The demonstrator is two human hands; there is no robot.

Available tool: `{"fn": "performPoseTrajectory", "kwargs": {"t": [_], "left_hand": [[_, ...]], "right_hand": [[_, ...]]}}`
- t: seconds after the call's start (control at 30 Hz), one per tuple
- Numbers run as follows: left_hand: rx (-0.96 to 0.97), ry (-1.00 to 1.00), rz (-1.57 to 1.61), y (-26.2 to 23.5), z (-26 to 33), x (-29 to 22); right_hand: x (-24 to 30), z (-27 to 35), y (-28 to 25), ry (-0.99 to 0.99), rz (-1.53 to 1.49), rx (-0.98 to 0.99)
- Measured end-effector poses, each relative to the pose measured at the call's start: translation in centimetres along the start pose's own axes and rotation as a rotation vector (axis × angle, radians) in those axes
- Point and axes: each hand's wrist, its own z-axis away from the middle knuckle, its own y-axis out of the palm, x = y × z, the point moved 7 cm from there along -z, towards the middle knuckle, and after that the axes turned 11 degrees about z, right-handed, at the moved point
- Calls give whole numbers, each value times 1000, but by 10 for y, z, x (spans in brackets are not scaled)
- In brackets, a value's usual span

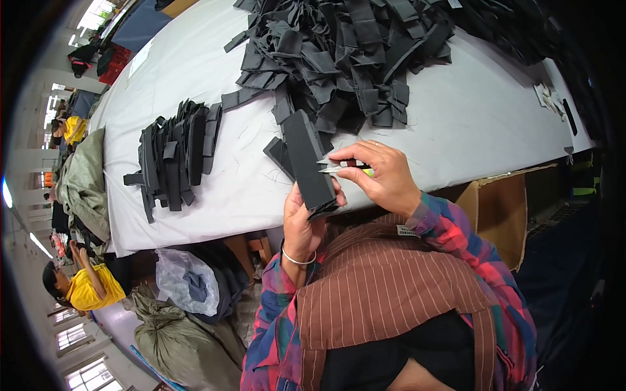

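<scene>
Head view — left fingers curl round the black strip — right fingers pinch snips at its edge.

I hold one dark fabric piece and one pair of snips. I count two yellow shirts, one white bracelet.

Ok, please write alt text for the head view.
A person's left hand holds a dark fabric strip while the right hand holds small snips at its edge. On the white table lie a big heap of dark pieces and, to its left, a smaller pile.
</scene>
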Motion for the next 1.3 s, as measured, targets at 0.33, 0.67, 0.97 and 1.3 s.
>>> {"fn": "performPoseTrajectory", "kwargs": {"t": [0.33, 0.67, 0.97, 1.3], "left_hand": [[38, -37, 45, 7, 3, -1], [-13, 5, -468, -6, 7, 2], [10, 69, -671, -12, 12, 5], [27, -69, -273, -7, 14, 9]], "right_hand": [[-7, 2, -13, 7, 30, -82], [-5, 2, 5, 118, -10, 76], [8, 9, 11, -53, 48, -20], [-14, -4, -2, 92, 83, -139]]}}
